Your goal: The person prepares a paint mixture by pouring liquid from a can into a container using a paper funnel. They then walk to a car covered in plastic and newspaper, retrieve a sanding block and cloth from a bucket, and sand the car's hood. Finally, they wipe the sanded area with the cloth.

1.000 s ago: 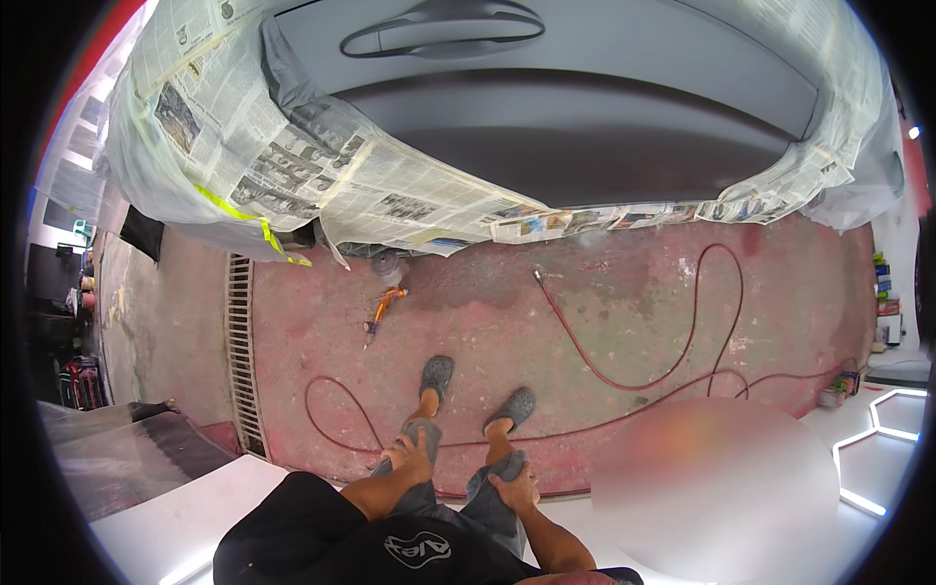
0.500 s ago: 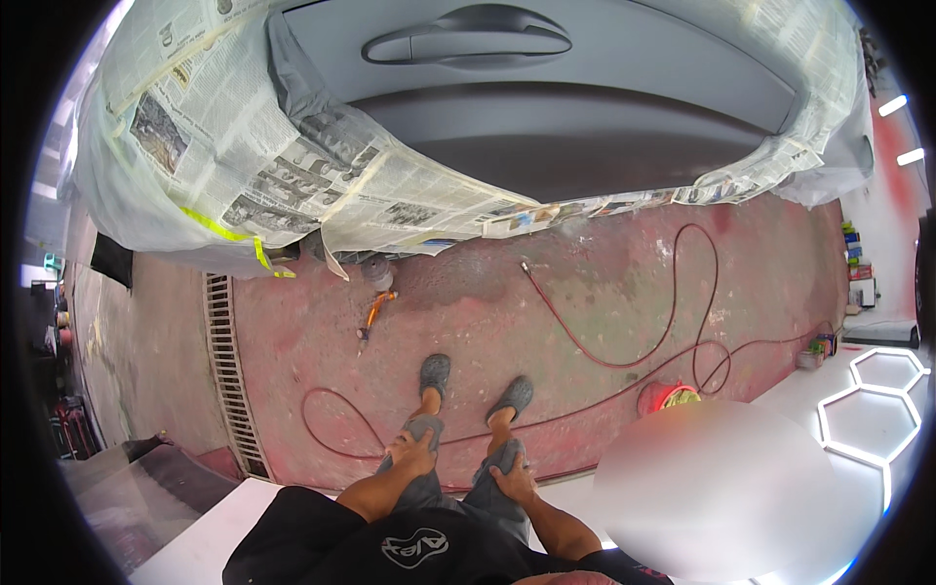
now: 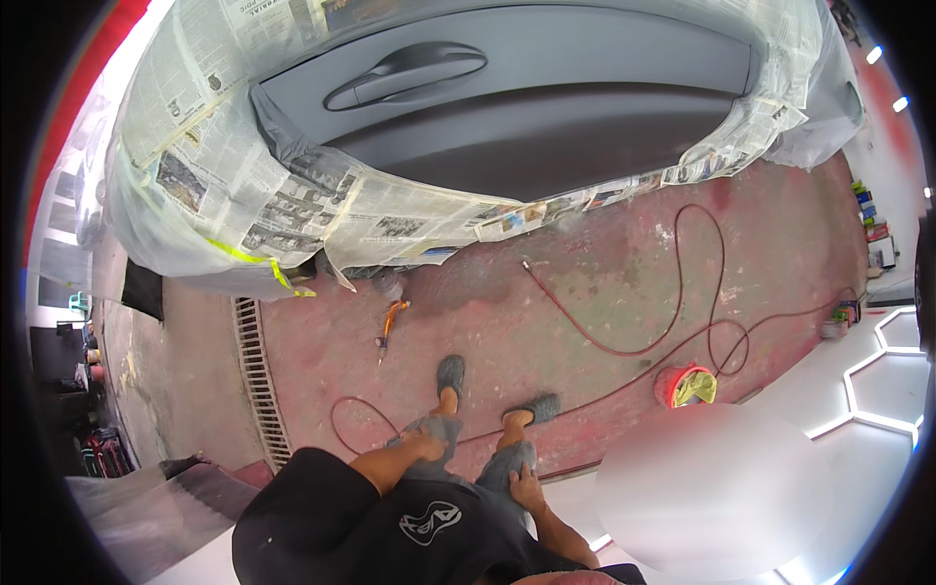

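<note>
My left hand [image 3: 427, 445] grips the grey trouser leg [image 3: 437, 429] at my left knee, its fingers partly hidden. My right hand [image 3: 525, 487] is closed on the cloth of my right trouser leg [image 3: 507, 458]. Beyond my feet in grey clogs [image 3: 450, 375], an orange spray gun [image 3: 394, 320] with a cup [image 3: 388, 285] lies on the pink-stained concrete floor [image 3: 585, 292]. Above it is a grey car door [image 3: 546, 132] with a handle [image 3: 405, 76], framed by taped newspaper and plastic masking [image 3: 390, 205].
A red hose [image 3: 673, 327] loops across the floor. A red bucket with yellow cloth [image 3: 687, 388] stands right of my feet. A drain grate [image 3: 261, 380] runs along the left. Small containers [image 3: 840, 314] sit at the right, beside white hexagonal lights [image 3: 877, 380].
My right foot has turned outward to the right. The view has tilted, so the car's right end sits higher, and the red bucket shows fully. Both hands stay on my legs.
</note>
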The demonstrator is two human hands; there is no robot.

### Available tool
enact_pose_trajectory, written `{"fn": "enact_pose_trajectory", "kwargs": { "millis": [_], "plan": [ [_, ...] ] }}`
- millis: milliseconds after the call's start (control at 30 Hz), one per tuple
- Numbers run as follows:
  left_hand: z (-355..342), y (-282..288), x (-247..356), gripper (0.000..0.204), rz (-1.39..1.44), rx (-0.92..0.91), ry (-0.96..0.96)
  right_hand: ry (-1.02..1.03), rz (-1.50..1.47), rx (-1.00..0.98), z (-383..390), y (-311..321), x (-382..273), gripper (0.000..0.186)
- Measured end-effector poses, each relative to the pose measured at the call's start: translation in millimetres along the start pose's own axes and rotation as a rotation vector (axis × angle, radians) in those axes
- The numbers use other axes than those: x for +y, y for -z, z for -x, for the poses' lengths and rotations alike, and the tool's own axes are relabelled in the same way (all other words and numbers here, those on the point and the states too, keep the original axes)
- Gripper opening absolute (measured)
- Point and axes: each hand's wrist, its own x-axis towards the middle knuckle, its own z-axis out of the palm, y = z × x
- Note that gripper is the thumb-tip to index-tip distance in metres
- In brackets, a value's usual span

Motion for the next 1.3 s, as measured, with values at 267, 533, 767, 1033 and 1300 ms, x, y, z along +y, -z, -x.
{"fn": "enact_pose_trajectory", "kwargs": {
  "millis": [267,533,767,1033,1300],
  "plan": [
    [13.0,68.3,89.4,0.051,-0.114,0.28,-0.092,0.246,-0.086,0.027,-8.5,46.9,81.5,0.081],
    [27.0,181.0,240.1,0.047,0.156,0.713,-0.308,0.397,-0.278,-0.025,-42.9,86.0,144.4,0.076],
    [-27.4,249.9,348.3,0.054,0.073,0.557,-0.416,0.287,-0.292,0.183,-46.5,164.0,177.9,0.052],
    [-64.0,305.0,471.7,0.053,-0.072,0.423,-0.445,-0.289,-0.365,0.358,-18.2,251.2,178.7,0.084],
    [-186.0,271.5,645.4,0.049,-0.06,0.442,-0.614,-0.619,-0.508,0.117,-54.2,287.5,219.8,0.104]
  ]
}}
